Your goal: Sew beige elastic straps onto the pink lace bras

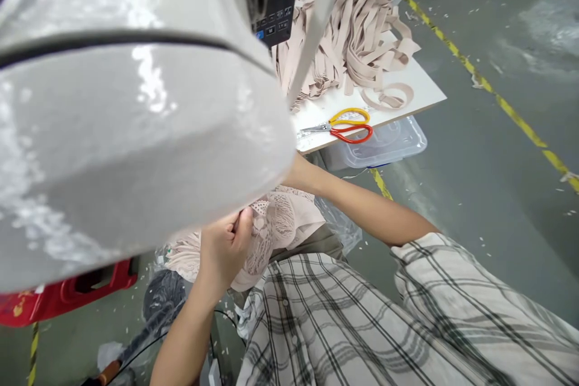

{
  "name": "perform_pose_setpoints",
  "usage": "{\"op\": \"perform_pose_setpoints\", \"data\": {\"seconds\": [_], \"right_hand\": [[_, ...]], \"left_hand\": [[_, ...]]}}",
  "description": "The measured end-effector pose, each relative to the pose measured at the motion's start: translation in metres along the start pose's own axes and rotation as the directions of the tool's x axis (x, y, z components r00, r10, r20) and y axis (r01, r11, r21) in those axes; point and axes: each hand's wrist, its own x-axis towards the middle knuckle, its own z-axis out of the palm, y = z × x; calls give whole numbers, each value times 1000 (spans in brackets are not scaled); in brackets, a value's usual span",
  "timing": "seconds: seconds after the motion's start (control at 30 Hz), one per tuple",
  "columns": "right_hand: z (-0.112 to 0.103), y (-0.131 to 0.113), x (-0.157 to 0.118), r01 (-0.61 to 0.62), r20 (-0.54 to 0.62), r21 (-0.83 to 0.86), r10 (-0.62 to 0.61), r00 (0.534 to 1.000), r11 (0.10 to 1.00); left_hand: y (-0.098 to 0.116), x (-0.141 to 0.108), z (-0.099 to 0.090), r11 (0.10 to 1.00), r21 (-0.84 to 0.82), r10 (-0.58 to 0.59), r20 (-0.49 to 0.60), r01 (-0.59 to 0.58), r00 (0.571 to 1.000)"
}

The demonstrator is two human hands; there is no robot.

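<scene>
My left hand (pixel 226 244) is closed at the left edge of a pale pink lace fabric piece (pixel 275 223), with thumb and curled fingers pinching it. The fabric hangs down over my lap, patterned lace upward and a plain smooth panel at its right. My right hand (pixel 296 172) reaches in from the right; only its wrist end shows, and its fingers are hidden behind the big white sewing machine head (pixel 149 132). That machine head also covers the needle area and the far part of the fabric.
Scissors (pixel 346 126) with yellow and red handles lie on the white tabletop (pixel 425 93), beside a heap of beige fabric strips (pixel 362 36). A control panel (pixel 275 6) is on the machine. Clear plastic bins (pixel 398 142) stand below and behind; a red stool (pixel 81 295) is at left.
</scene>
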Motion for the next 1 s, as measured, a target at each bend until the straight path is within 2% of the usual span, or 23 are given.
{"op": "perform_pose_setpoints", "data": {"seconds": [0.17, 0.33, 0.67, 1.0], "right_hand": [[-3, 0, -1, 13, 0, 13, -13, 1000, 1000], [-2, 1, -4, 19, -43, 56, -17, 999, 998], [2, 8, -4, 46, -57, 13, -45, 997, 999], [1, 2, -5, 8, -50, 50, -6, 999, 999]], "left_hand": [[-3, -4, 2, 997, 51, 52, -14, -51, 999], [-7, -7, 4, 989, 100, 113, -81, -105, 990], [-10, -11, 4, 981, 158, 137, -168, -111, 976], [-15, -14, 5, 976, 193, 139, -219, -97, 966]]}}
